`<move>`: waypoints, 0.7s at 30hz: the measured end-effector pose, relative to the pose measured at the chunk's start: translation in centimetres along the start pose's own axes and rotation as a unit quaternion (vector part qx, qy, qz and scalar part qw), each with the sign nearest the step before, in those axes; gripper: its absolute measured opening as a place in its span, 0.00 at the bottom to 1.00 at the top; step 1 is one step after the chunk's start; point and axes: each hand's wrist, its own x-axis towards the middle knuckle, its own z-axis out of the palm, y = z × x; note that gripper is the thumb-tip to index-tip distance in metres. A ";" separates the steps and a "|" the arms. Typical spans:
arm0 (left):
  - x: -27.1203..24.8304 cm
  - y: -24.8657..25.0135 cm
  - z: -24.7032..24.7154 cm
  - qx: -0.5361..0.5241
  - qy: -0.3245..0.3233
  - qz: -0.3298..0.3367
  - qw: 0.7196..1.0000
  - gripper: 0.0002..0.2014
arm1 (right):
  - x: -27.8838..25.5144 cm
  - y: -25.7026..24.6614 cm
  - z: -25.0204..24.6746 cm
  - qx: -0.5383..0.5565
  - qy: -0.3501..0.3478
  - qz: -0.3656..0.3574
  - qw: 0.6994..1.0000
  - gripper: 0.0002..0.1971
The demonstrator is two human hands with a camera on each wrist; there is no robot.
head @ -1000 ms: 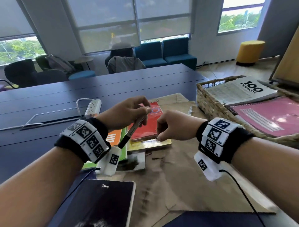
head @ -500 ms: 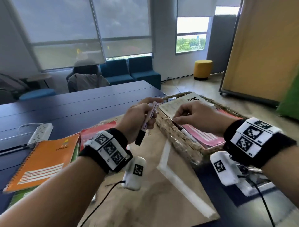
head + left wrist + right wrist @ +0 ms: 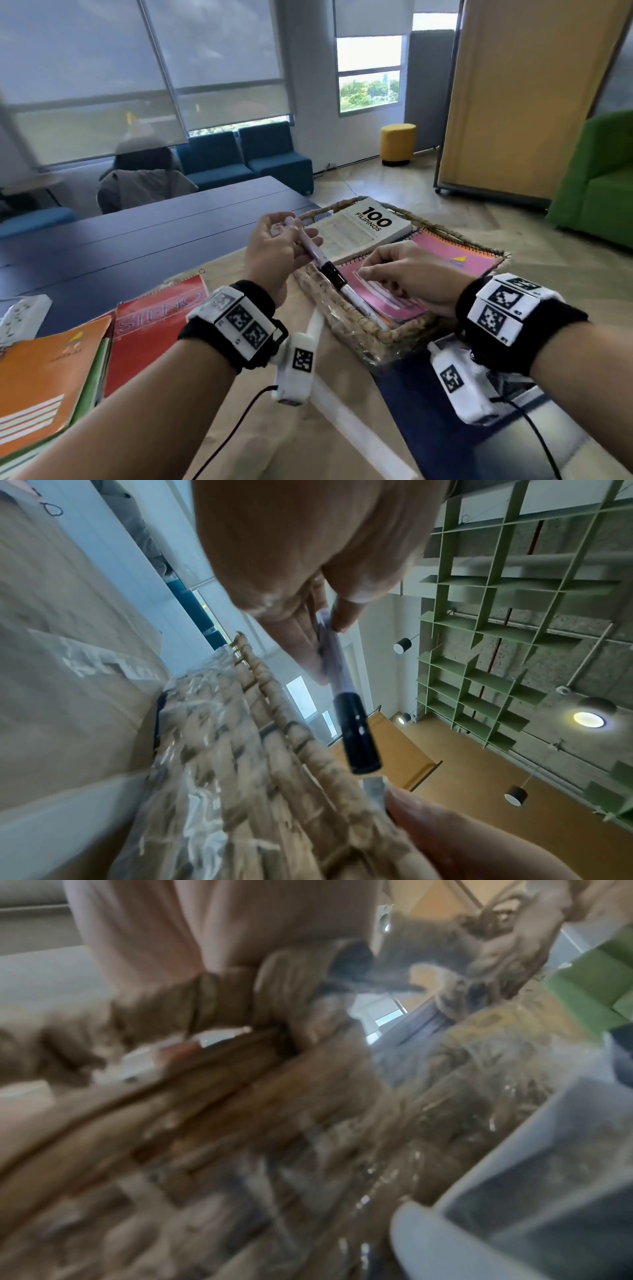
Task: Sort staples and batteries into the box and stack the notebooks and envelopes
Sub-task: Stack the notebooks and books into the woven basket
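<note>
My left hand [image 3: 281, 246] grips a lilac marker with a black cap [image 3: 313, 248] and holds it slanted over the near left rim of the wicker basket [image 3: 349, 322]. The left wrist view shows the marker [image 3: 356, 737] between my fingers above the basket wall [image 3: 257, 750]. My right hand [image 3: 404, 277] hovers curled over the pink spiral notebook [image 3: 455, 253] inside the basket. Its thumb [image 3: 445, 831] presses a white pen [image 3: 356, 301] that lies along the basket's inner wall. A red steno notebook [image 3: 154, 318] and an orange notebook [image 3: 44, 377] lie at the left.
A "100 Filipinos" book [image 3: 363, 229] also lies in the basket. Brown paper [image 3: 274, 428] covers the dark blue table under my arms. A power strip [image 3: 20, 315] sits far left. A clear plastic container [image 3: 514, 1204] stands just right of the basket.
Both hands have travelled right, from above the notebooks to the basket. The marker now points down into the basket, and my right hand has lowered the white pen onto the basket's contents.
</note>
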 end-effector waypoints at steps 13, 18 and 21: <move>2.9 -1.4 0.4 0.408 -0.046 0.142 0.901 0.09 | 0.2 0.3 0.2 0.014 -0.007 -0.010 1.000 0.07; 2.9 -1.0 1.1 0.528 -0.106 0.146 0.830 0.12 | 0.2 0.4 0.3 0.016 -0.009 -0.009 1.000 0.08; 2.7 -0.7 0.7 0.569 -0.131 0.132 0.801 0.13 | 0.4 0.5 0.3 0.002 -0.004 -0.011 1.000 0.08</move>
